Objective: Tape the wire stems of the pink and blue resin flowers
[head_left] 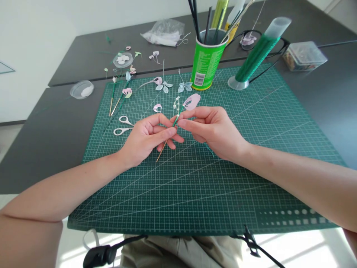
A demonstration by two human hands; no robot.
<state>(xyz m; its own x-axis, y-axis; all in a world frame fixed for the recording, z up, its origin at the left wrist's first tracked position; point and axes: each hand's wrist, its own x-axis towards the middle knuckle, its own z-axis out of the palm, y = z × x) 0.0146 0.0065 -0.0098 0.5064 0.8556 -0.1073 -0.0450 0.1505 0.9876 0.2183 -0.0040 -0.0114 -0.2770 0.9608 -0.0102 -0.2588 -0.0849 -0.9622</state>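
My left hand [149, 136] is closed in a pinch around a slim flower stem [164, 146], wound in green above with a bare gold-coloured tip below. At its upper end are a pale pink looped petal [192, 101] and a sprig of small white beads [176, 104]. My right hand [210, 128] is closed too, thumb and forefinger together right beside the stem's wound part. A strand of green thread [210, 150] hangs below that hand; its run through the fingers is hidden. White-handled scissors [124, 125] lie left of my left hand, their blades partly covered.
A green cutting mat [178, 193] covers the dark table [33, 134]. Behind my hands stand a green can [208, 61] of sticks and a green thread spool [258, 54]. Loose petals, finished stems and small dishes [82, 89] lie back left; a clear box [304, 56] sits right.
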